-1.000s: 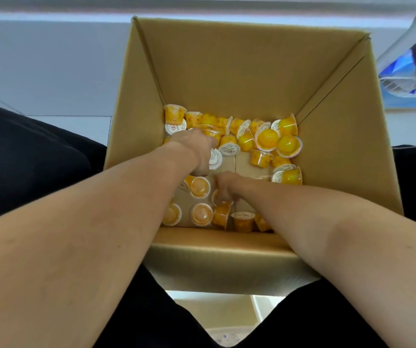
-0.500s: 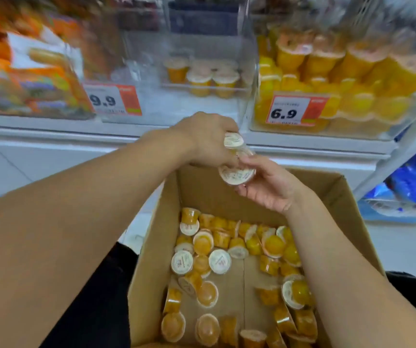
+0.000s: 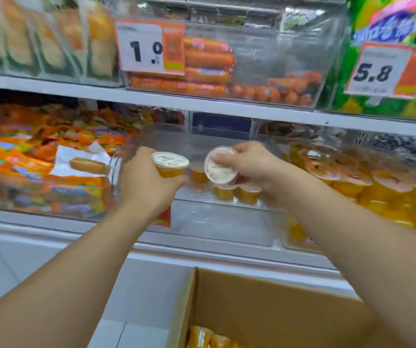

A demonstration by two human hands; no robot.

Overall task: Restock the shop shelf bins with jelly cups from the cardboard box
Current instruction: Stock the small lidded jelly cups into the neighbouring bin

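Both hands are raised to the clear middle bin [image 3: 227, 222] on the lower shelf, each carrying one jelly cup. The left hand [image 3: 146, 182] grips an upright cup [image 3: 170, 167] from below and the side, its foil lid facing up; the right hand [image 3: 249, 164] pinches a second cup [image 3: 220, 169] by the rim, tilted so the lid faces the camera. To do this step well, I judge each cup should go over the front wall of the bin and be set down lid-up beside the ones already there — not dropped from height, since the soft foil lids could dent and a rolling cup would land on its side. The right cup wants turning upright before release; setting one hand's cup first would keep the two from knocking together. Counted: two cups in hand; in the bin, about three cups [image 3: 237, 193] show clearly behind the hands, though more may be hidden. The neighbouring bin to the right [image 3: 352, 187] holds too many larger cups to count through the blur. The cardboard box [image 3: 264, 305] sits below, and at its bottom edge two cups [image 3: 209, 339] show — the rest is out of view.
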